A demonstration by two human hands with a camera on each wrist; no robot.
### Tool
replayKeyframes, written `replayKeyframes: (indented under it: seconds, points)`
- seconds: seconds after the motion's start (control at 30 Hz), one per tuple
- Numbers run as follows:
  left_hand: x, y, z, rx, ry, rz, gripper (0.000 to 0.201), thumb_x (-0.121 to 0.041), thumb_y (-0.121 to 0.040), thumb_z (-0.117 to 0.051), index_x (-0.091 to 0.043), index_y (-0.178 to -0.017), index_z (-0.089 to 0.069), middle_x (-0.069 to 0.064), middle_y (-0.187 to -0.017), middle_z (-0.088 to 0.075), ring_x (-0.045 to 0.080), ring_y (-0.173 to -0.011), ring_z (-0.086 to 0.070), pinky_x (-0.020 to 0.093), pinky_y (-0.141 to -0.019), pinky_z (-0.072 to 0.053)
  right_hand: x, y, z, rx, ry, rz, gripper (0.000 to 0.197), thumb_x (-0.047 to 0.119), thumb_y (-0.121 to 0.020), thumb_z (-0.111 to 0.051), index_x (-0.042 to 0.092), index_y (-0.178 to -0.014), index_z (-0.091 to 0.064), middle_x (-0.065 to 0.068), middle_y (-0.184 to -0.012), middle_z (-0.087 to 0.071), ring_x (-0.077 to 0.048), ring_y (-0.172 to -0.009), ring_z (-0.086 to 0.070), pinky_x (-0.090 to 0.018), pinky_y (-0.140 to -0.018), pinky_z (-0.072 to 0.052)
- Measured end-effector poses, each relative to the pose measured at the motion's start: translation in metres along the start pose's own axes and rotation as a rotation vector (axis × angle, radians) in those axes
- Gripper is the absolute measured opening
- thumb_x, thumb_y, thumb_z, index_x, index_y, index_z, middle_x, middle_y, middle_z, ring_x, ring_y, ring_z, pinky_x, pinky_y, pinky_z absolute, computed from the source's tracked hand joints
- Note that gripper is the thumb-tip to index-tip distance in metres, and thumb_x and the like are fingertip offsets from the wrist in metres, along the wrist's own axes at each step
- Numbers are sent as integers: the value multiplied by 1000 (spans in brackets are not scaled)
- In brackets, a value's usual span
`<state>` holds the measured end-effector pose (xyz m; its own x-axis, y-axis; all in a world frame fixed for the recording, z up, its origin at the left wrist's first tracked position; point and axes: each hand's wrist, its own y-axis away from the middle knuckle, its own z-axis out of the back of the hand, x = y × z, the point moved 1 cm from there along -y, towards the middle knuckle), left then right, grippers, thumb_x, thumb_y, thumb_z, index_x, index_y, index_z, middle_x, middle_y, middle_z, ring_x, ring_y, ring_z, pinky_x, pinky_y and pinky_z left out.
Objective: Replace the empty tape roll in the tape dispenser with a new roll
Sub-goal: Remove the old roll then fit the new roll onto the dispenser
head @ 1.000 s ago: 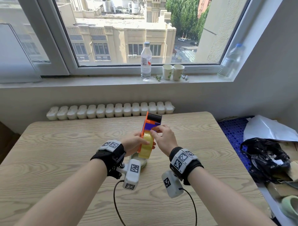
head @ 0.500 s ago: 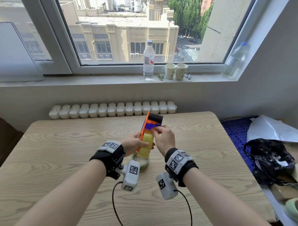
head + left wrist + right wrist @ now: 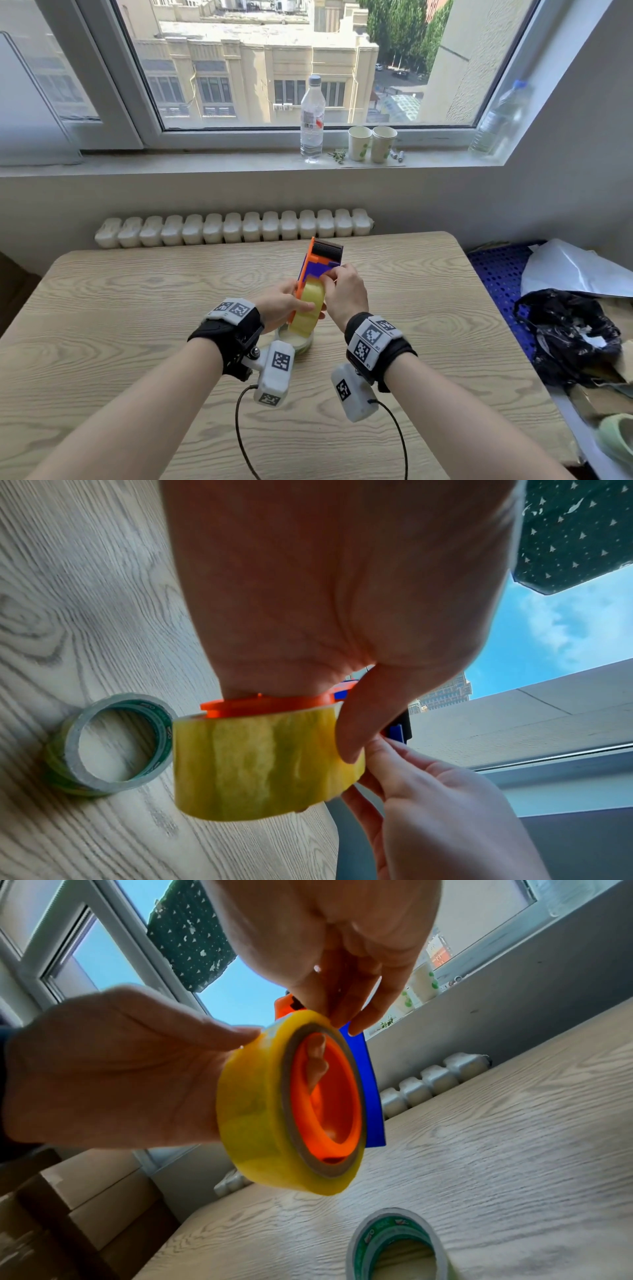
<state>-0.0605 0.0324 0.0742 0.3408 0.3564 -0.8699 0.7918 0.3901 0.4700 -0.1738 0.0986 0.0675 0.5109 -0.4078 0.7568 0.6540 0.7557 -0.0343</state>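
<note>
Holding the orange tape dispenser (image 3: 310,270) upright above the wooden worktop (image 3: 137,308), the left hand (image 3: 279,303) wraps around its frame, thumb laid across the outer face of the yellow tape roll (image 3: 308,308) seated on the orange hub. In the right wrist view the roll sits fully around that hub, with a blue plate (image 3: 368,1093) standing just behind it. The right hand (image 3: 346,294) comes in from the other side; its grip is pinched, thumb and fingertips (image 3: 380,746) pressed together at the top edge of the roll where it meets the blue plate. Whether a loose tape end lies between them cannot be told. The dispenser's black toothed head (image 3: 327,248) points away from the person, toward the window. Directly below the dispenser, flat on the worktop, lies the empty tape roll (image 3: 106,745), a thin ring with green print on its core, apart from both hands. On the windowsill beyond stand a water bottle (image 3: 312,120) and two paper cups (image 3: 371,143); a second bottle (image 3: 503,120) stands at the right corner.
</note>
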Motion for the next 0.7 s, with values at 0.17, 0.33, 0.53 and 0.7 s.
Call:
replayKeyframes:
  seconds: [0.17, 0.33, 0.53, 0.7]
  points:
    - [-1, -2, -2, -3, 6, 5, 36, 7, -89, -47, 3, -125, -45, 14, -99, -63, 28, -90, -63, 41, -89, -50, -4, 1, 3, 22, -32, 35, 18, 16, -92, -48, 4, -97, -59, -11, -104, -57, -18, -86, -53, -27, -77, -41]
    - [-3, -3, -3, -15, 0, 2, 37, 3, -90, -48, 4, -127, -44, 17, -101, -62, 28, -89, -64, 37, -82, -54, -5, 4, 8, 51, -62, 101, 14, 15, -93, -47, 5, -94, -58, -3, -93, -52, -13, -82, -48, -25, -75, -39]
    - [-2, -5, -4, -27, 0, -4, 32, -8, -95, -45, 6, -123, -47, 17, -97, -63, 27, -84, -65, 35, -76, -56, 2, 6, 16, 61, -51, 180, 12, 22, -86, -58, 10, -86, -61, 0, -86, -54, -13, -75, -51, -24, -70, -40]
    - [-4, -3, -9, -23, -68, 3, 27, -13, -96, -43, 3, -117, -49, 16, -89, -63, 22, -73, -66, 33, -72, -57, 1, 3, 24, 64, 44, 192, 10, 19, -85, -61, 11, -86, -64, -7, -92, -64, -19, -83, -57, -35, -78, -48]
